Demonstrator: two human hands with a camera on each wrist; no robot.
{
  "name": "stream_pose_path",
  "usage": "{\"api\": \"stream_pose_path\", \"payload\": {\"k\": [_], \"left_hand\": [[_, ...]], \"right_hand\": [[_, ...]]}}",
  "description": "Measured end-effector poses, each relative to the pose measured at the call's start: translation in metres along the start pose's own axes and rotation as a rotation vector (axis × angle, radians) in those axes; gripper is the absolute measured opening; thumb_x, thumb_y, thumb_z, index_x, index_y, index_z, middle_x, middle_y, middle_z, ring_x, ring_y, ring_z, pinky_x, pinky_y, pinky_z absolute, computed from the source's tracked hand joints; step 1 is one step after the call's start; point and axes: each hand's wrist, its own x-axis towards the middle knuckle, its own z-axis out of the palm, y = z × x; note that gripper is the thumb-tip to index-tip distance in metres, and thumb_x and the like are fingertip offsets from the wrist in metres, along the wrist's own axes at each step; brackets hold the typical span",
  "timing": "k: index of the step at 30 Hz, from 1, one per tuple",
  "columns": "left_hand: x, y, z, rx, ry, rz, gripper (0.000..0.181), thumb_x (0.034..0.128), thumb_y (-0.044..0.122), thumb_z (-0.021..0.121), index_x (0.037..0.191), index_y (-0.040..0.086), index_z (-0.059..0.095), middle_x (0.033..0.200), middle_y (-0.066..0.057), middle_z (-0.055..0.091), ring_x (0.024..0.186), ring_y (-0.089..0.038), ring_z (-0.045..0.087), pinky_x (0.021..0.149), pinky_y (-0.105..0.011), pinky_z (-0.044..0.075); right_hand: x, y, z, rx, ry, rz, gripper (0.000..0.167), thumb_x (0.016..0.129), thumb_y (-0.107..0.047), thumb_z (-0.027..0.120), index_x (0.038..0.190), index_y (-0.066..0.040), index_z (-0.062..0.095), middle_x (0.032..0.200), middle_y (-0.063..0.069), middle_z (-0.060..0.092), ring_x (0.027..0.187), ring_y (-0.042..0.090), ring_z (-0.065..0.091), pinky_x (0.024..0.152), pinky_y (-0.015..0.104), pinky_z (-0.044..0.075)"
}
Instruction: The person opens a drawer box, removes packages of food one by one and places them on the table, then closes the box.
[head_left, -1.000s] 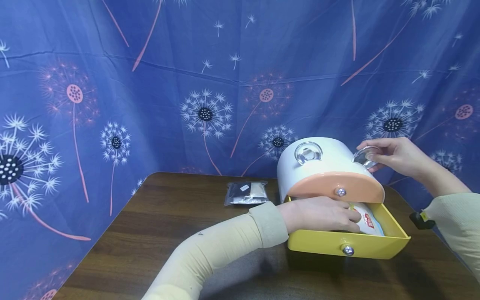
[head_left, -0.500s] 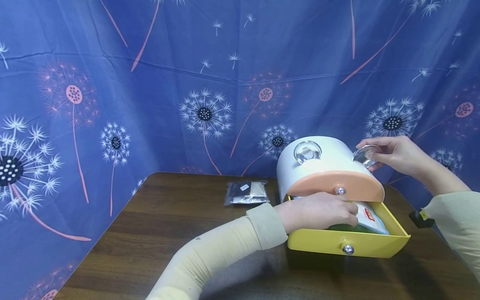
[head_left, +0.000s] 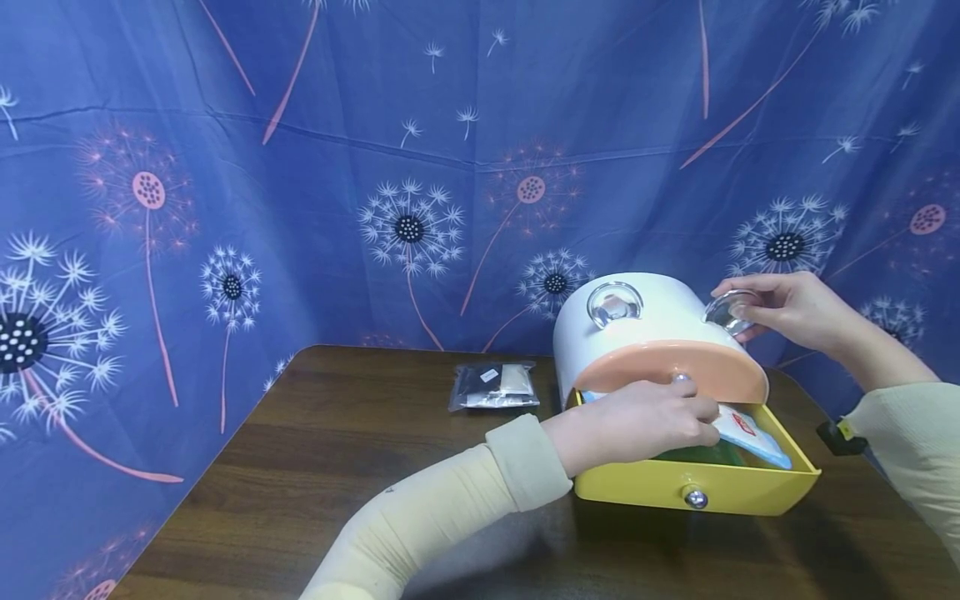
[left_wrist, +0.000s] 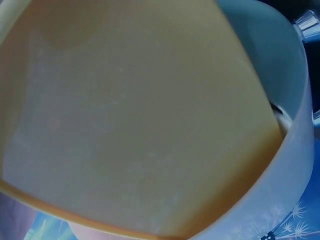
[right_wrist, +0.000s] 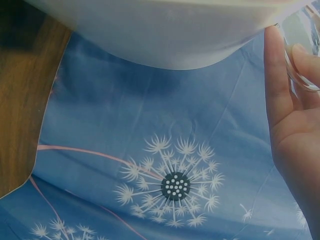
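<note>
Both hands are at work here, well apart: the left hand (head_left: 648, 421) reaches over the yellow drawer (head_left: 633, 485), fingers curled down and clamped on a white packet (head_left: 746, 427), while the right hand (head_left: 798, 308) pinches the right silver disc (head_left: 722, 313), thumb on its face, fingers behind.

Nearest to us, the yellow drawer stands pulled out, its lower knob (head_left: 696, 498) facing forward. Inside it, there's the packet, blue-edged, red print on its upper face, partly hidden by the hand. What shows of its long axis slants from under the fingers toward the drawer's right front corner, blue-edged end that way. Beneath it sits something green (head_left: 708, 454), too covered to name, and a sliver of pale blue peeks out at the drawer's left rear.

Up and back, the orange drawer (head_left: 660, 362) sits closed in the white case (head_left: 671, 308), its knob half covered by the left hand. On the case's curved top, the left silver disc (head_left: 615, 306) catches the light.

Off to the left on the brown table (head_left: 300, 467) lies a clear bag (head_left: 491, 386), dark and pale contents visible within. Farthest off hangs the blue curtain (head_left: 337, 208), patterned with dandelions.
</note>
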Motion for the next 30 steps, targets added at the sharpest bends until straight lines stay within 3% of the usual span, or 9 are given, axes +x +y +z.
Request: {"api": "stream_pose_path", "payload": {"k": [3,8,17,25,30], "left_hand": [[-0.001,0.004,0.000,0.081,0.013,0.008,0.031,0.0985,0.027,0.048,0.127,0.034,0.056,0.129,0.010,0.054,0.105,-0.013,0.047,0.083,-0.018,0.038],[-0.002,0.007,0.002,0.129,0.043,-0.003,0.031,0.0994,0.026,0.046,0.127,0.034,0.057,0.131,0.010,0.053,0.109,-0.015,0.048,0.078,-0.018,0.043],[-0.007,0.004,-0.002,0.035,0.100,-0.087,0.030,0.0976,0.025,0.050,0.126,0.033,0.057,0.127,0.011,0.055,0.103,-0.013,0.048,0.074,-0.019,0.042],[-0.007,0.004,-0.006,-0.082,0.106,-0.195,0.030,0.0954,0.026,0.054,0.124,0.035,0.058,0.120,0.015,0.056,0.105,-0.008,0.049,0.068,-0.017,0.048],[-0.006,0.005,-0.014,-0.164,0.130,-0.234,0.028,0.0930,0.024,0.058,0.119,0.034,0.060,0.110,0.015,0.059,0.093,-0.006,0.049,0.061,-0.013,0.043]], "right_hand": [[0.000,0.000,0.000,0.004,0.003,-0.004,0.034,0.094,-0.014,0.056,0.127,-0.005,0.056,0.090,0.002,0.064,0.067,0.015,0.069,0.065,0.023,0.053],[-0.001,0.001,0.001,0.011,0.006,-0.007,0.034,0.094,-0.012,0.055,0.127,-0.003,0.055,0.091,0.009,0.062,0.067,0.014,0.068,0.065,0.023,0.054],[-0.001,0.000,0.001,0.007,0.001,0.007,0.036,0.094,-0.015,0.056,0.129,-0.005,0.055,0.093,0.006,0.063,0.068,0.015,0.069,0.068,0.034,0.055],[-0.001,-0.001,-0.001,0.017,0.001,0.006,0.036,0.094,-0.015,0.056,0.129,-0.006,0.055,0.088,-0.009,0.061,0.069,0.014,0.069,0.064,0.022,0.053],[0.000,-0.001,0.000,0.009,0.005,0.004,0.036,0.094,-0.015,0.056,0.129,-0.005,0.055,0.092,0.002,0.062,0.068,0.015,0.069,0.065,0.026,0.054]]}}
